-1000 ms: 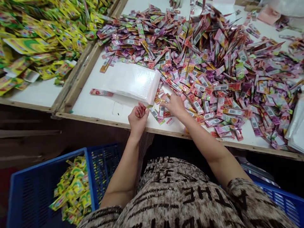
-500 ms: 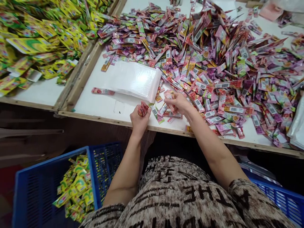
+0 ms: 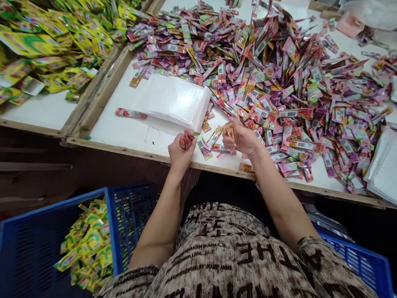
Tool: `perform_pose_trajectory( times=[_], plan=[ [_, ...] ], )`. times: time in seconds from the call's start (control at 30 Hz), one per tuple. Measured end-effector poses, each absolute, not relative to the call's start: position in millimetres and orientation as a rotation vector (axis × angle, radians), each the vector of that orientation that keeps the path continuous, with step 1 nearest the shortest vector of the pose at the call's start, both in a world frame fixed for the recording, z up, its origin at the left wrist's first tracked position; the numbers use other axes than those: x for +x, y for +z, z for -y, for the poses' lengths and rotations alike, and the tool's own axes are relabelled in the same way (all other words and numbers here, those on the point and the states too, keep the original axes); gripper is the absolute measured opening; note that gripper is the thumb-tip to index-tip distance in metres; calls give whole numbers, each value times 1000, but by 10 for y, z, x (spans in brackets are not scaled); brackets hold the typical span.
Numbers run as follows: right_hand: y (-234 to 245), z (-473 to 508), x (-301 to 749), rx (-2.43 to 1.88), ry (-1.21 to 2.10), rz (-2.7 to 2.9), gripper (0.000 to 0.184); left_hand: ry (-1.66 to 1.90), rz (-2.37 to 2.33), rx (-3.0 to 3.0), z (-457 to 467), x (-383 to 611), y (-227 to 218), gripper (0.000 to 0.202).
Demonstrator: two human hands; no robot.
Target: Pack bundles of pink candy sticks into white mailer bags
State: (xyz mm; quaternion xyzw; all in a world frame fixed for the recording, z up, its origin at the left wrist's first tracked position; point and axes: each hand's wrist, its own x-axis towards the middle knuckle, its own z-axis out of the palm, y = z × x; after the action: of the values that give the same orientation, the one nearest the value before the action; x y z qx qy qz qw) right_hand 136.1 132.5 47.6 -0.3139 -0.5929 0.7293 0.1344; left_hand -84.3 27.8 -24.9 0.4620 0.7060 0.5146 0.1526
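So from my end of the head feed, the thing to look at is hand to hand. The left hand (image 3: 180, 158) is balled into a fist around a bunch of red sachets (image 3: 186, 139), ends poking out the top. The right hand (image 3: 244, 138) sits at about 3 o'clock from it, near but not touching, fingers curled in around a yellowish packet (image 3: 229, 130). Mostly hidden, so I can't tell its long axis, or whether it's more than one.

Low on the table (image 3: 107, 130) between them are three loose ones. The green sachet (image 3: 203, 147) is nearer the left fist, at its 3 o'clock, lying 11-to-5. The yellow sachet (image 3: 214, 138) is at 9 o'clock from the right hand and closer to it, lying about 1-to-7. The red sachet (image 3: 223, 148) is at the right hand's 8 o'clock, nearly 9-to-3.

As for clutter, the stack of clear bags (image 3: 173, 99) is at the left fist's 12, its near corner close to the knuckles. The big pile (image 3: 266, 66) fills 12 to 4 off the right hand. Blue crate (image 3: 27, 244) is down around 7:30 from the left.
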Motion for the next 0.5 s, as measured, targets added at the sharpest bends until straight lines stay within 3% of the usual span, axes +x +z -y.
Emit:
perform_pose_trajectory(
  times=[0.07,0.17,0.23,0.33,0.5],
  plan=[
    [519,-1320,1494,-986,1971,2210,38,1461,-2027,1332,-275,-835,-227,17],
    [563,-1318,1531,-1082,1480,2782,17,1439,-2018,1351,-278,-829,-206,16],
    [526,-1303,1361,-1110,1111,2832,15,1438,-2007,1370,-280,-833,-208,15],
    [371,-1258,927,-1065,721,2870,29,1468,-2007,1354,-274,-844,-227,17],
    [256,-1383,799,-877,669,2726,9,1509,-1950,1210,-239,-877,-258,27]
  ],
)
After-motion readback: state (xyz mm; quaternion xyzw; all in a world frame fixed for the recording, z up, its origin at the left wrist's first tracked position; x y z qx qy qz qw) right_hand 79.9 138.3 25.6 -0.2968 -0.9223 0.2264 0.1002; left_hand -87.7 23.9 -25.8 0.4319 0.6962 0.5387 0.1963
